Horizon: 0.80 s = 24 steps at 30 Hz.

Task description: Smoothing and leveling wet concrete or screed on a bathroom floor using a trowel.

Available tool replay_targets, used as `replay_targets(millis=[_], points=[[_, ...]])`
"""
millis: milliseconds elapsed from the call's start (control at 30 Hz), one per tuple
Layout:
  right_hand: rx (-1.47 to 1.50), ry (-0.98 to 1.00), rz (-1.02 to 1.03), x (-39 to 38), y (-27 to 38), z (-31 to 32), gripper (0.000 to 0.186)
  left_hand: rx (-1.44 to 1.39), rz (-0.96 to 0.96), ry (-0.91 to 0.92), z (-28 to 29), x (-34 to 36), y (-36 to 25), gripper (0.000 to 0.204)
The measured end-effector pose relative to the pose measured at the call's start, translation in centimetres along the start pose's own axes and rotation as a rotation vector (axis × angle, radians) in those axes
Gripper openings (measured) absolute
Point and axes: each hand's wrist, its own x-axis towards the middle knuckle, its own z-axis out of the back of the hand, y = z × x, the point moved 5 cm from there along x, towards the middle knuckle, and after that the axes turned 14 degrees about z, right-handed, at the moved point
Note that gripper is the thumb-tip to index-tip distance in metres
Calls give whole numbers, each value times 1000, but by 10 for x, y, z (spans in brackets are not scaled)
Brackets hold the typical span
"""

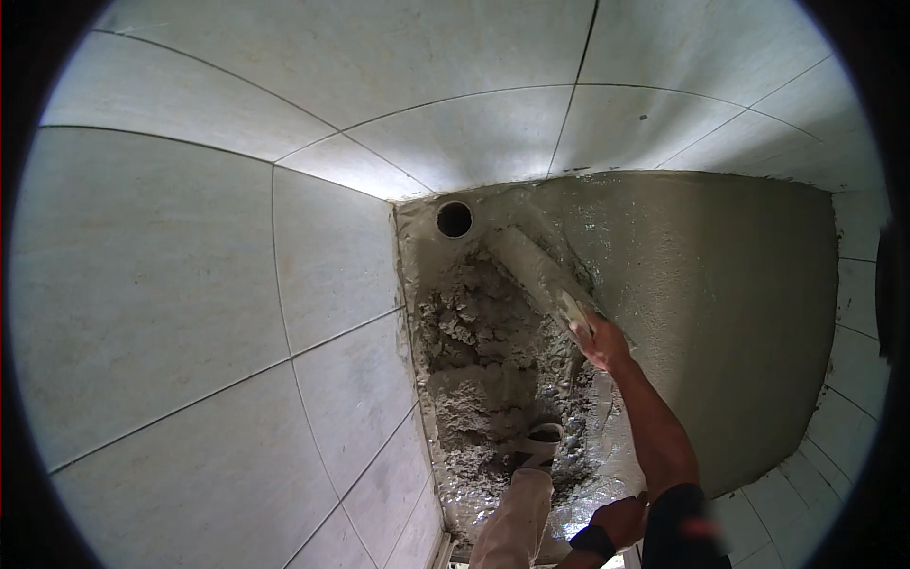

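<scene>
My right hand (604, 343) is closed round the handle of a long plastering trowel (540, 268). The trowel's mortar-coated blade lies slantwise on the wet floor, its far end close to a round pipe opening (455, 220) in the corner. Left of the blade is rough, lumpy mortar (474, 327); to the right spreads smooth grey mortar (739, 313). Near the lower edge, my left hand (621, 520), with a black band at the wrist, is beside my right forearm. Its fingers are mostly hidden.
Pale tiled walls rise at the left (171, 284) and far side (474, 123), meeting the mortar floor. My trousered leg (512, 522) comes in at the bottom, over the rough mortar. A pale-rimmed round opening (545, 433) sits just beyond it. More tiles (858, 322) border the right side.
</scene>
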Motion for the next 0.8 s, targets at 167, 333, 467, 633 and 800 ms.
replay_targets(millis=[167, 333, 467, 633, 800], points=[[-139, 22, 91, 14, -10, 45, 57, -64, -61, -19, -11, 2, -15, 35], [73, -22, -93, 44, -24, 38, 55, 209, 103, 304, 1, 6, -23, 46], [229, -162, 20, 43, -23, 33, 57, 130, 84, 42, 6, 11, -8, 36], [269, -88, 43, 26, 9, 43, 58, 104, 177, -226, 16, 8, 11, 31], [-126, 18, 469, -16, 19, 8, 58, 189, 210, -291, 17, 2, 15, 24]])
